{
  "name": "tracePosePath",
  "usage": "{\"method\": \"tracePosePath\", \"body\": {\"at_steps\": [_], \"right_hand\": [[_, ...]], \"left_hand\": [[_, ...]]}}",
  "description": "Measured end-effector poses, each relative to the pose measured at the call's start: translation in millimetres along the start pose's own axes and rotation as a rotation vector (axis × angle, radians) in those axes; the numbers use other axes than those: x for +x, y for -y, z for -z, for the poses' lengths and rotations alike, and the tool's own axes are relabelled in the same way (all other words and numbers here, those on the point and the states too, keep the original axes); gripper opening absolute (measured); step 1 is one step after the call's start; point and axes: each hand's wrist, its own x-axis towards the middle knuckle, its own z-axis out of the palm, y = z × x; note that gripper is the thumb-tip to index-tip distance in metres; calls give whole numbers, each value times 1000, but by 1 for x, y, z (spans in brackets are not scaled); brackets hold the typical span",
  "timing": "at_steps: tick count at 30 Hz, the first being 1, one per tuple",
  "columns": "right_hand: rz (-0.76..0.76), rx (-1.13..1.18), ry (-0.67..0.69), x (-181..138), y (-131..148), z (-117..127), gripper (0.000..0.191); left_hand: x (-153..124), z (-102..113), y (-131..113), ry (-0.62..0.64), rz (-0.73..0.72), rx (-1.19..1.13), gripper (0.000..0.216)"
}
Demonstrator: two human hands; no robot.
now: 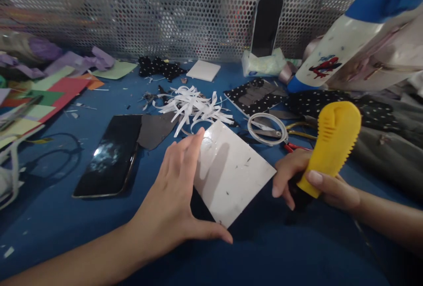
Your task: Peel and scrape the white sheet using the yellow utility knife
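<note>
My left hand (178,189) spans a white square board (236,171), with fingers along its upper left side and the thumb at its bottom corner. A few dark specks and a shiny patch show on the board's face. In my right hand (317,178) is a yellow plastic tool (339,136) with notched edges. Its dark lower end points down and is partly hidden by my fingers, so its exact kind cannot be made out. The right fingers are close to the board's right corner. Beyond the board lies a heap of white paper strips (194,105).
A roll of tape (267,128) and scissors (297,129) lie behind the board. A black phone (110,156) is at left, coloured paper (62,94) beyond it. Dotted black fabric (256,96), a propped phone (267,26) and a leaning bottle (337,52) stand farther back.
</note>
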Motion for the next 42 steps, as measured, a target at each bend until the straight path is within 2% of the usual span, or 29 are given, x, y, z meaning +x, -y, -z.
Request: {"method": "tracePosePath", "body": {"at_steps": [13,16,19,22,27,34,42], "right_hand": [[-57,142,-87,-1,-10,-3,44],[-80,233,-225,4,-10,-3,34],[-77,289,-395,12,-8,-3,31],[-79,302,-482,17,-7,-3,30],[-71,294,-528,18,-7,-3,33],[-86,286,-644,19,-10,-2,37],[-123,273,-653,20,-10,-3,43]], "left_hand": [[0,1,5,-30,10,-103,137],[-1,1,5,-32,-5,-162,133],[-2,2,4,-19,8,-213,129],[-2,3,3,-26,-15,-231,120],[-3,2,5,-41,1,-274,104],[-5,6,7,2,-45,-326,88],[-7,8,-3,-42,-15,-462,73]]}}
